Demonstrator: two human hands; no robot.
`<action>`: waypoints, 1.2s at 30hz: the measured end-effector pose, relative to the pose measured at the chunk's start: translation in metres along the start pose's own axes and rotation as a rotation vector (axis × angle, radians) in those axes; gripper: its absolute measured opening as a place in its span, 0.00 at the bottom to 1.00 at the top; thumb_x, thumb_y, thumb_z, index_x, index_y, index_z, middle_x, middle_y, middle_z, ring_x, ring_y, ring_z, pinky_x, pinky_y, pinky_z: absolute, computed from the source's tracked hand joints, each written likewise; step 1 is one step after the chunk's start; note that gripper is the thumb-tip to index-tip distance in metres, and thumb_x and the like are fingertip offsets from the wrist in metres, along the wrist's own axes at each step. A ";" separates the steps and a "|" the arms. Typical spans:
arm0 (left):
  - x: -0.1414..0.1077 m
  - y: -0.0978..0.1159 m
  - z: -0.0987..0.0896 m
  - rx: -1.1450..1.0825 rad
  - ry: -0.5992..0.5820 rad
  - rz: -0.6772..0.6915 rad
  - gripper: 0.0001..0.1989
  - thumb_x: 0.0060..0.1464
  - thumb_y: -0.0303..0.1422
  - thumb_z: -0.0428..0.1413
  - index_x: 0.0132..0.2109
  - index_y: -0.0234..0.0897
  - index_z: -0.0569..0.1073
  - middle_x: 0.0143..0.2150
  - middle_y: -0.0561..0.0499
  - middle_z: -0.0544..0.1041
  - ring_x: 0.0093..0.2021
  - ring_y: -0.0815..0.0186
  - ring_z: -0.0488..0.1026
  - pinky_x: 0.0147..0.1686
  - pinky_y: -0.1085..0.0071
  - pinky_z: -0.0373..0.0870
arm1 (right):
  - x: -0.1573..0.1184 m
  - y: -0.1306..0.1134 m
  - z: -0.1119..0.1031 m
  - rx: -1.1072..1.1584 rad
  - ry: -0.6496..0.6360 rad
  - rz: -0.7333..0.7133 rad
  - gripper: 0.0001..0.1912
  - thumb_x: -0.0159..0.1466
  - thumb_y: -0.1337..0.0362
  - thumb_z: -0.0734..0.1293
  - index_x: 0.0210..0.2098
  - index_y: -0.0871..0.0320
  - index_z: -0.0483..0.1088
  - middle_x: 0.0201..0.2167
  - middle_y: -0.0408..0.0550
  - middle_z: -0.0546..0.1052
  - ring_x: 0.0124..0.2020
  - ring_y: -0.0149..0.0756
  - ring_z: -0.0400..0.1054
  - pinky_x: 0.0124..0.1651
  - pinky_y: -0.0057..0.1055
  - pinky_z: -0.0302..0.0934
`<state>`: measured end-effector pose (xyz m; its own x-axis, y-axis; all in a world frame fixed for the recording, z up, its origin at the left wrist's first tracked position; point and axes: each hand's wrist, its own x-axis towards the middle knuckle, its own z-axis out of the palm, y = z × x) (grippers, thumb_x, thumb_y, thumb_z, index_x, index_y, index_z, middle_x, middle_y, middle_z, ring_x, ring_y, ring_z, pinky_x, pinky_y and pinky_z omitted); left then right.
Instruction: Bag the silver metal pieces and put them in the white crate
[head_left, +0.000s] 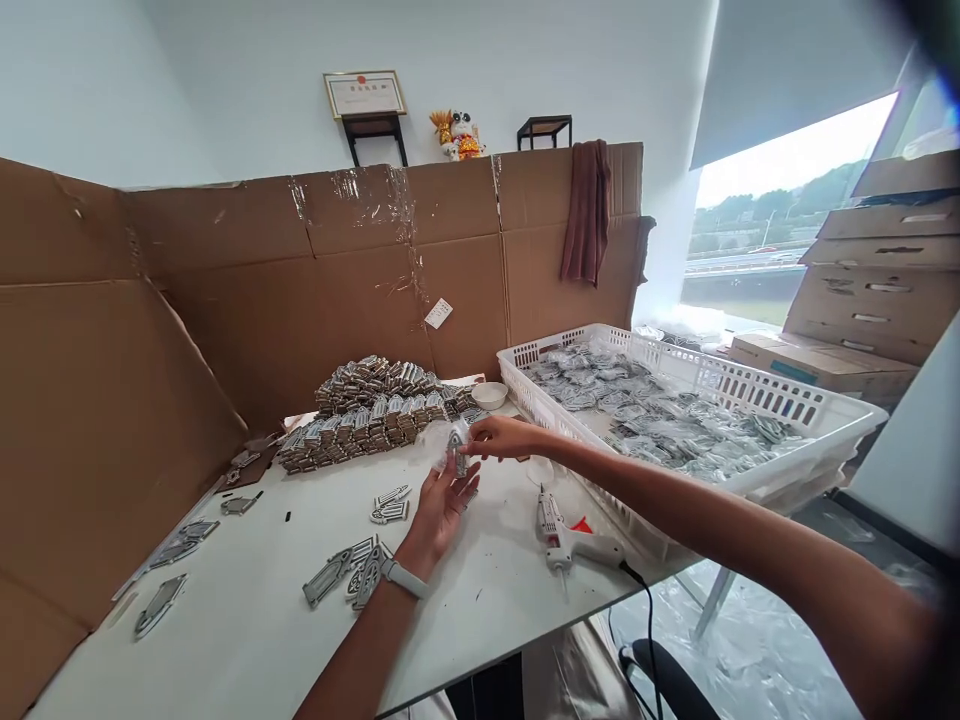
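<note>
Over the middle of the table, a small grey metal arch-shaped piece [455, 455] stands upright between my two hands, with clear plastic film around it. My left hand [439, 510], a pale band on its wrist, grips the piece from below with its fingertips. From the right, my right hand [499, 438] pinches the upper edge of the piece or its film; which of these I cannot tell. More flat grey metal pieces [330, 575] lie beside my left forearm. A white glue gun [559, 535] rests on the table right of my hands.
Behind my hands, many stacked metal pieces [367, 425] form a pile beside a small white bowl [490, 396]. To the right stands a large white plastic crate [840, 425] of bagged pieces. Cardboard walls [337, 290] close off the back and left. The glue gun's black cord [649, 620] hangs over the edge.
</note>
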<state>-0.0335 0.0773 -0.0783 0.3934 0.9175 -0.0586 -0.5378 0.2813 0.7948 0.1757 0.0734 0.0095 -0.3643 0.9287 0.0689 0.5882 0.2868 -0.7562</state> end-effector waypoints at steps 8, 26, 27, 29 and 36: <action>-0.005 0.005 -0.002 -0.105 -0.092 -0.072 0.29 0.56 0.54 0.73 0.54 0.38 0.80 0.66 0.40 0.79 0.65 0.52 0.80 0.52 0.67 0.81 | 0.022 -0.006 -0.026 -0.180 0.114 -0.091 0.16 0.72 0.55 0.67 0.34 0.60 0.70 0.28 0.42 0.72 0.29 0.27 0.62 0.32 0.23 0.53; -0.013 -0.008 0.013 -0.172 -0.119 -0.305 0.25 0.65 0.48 0.67 0.60 0.36 0.80 0.66 0.41 0.80 0.62 0.51 0.82 0.52 0.64 0.85 | -0.010 -0.018 -0.045 -0.335 0.294 -0.219 0.22 0.77 0.49 0.66 0.39 0.59 0.83 0.32 0.47 0.81 0.32 0.30 0.67 0.41 0.26 0.55; -0.012 -0.009 0.012 -0.177 -0.111 -0.301 0.22 0.64 0.44 0.68 0.58 0.36 0.80 0.63 0.41 0.82 0.60 0.52 0.83 0.51 0.65 0.85 | -0.010 -0.018 -0.044 -0.329 0.303 -0.220 0.22 0.77 0.49 0.66 0.40 0.59 0.83 0.33 0.47 0.81 0.32 0.30 0.67 0.41 0.26 0.55; -0.011 -0.011 0.011 -0.192 -0.083 -0.286 0.18 0.63 0.39 0.70 0.54 0.34 0.80 0.57 0.42 0.84 0.56 0.54 0.85 0.49 0.68 0.85 | -0.011 -0.019 -0.043 -0.318 0.344 -0.227 0.22 0.77 0.49 0.66 0.42 0.59 0.83 0.33 0.46 0.81 0.33 0.30 0.67 0.40 0.27 0.55; -0.006 -0.015 0.011 -0.036 0.034 -0.198 0.15 0.61 0.31 0.71 0.51 0.34 0.78 0.44 0.47 0.85 0.40 0.69 0.85 0.43 0.77 0.84 | -0.014 -0.019 -0.056 -0.231 0.598 -0.241 0.31 0.75 0.39 0.64 0.41 0.61 0.81 0.27 0.43 0.71 0.30 0.28 0.58 0.37 0.28 0.51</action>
<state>-0.0196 0.0644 -0.0838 0.4692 0.8519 -0.2325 -0.4787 0.4667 0.7437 0.2102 0.0684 0.0593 -0.0820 0.7839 0.6155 0.7039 0.4828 -0.5210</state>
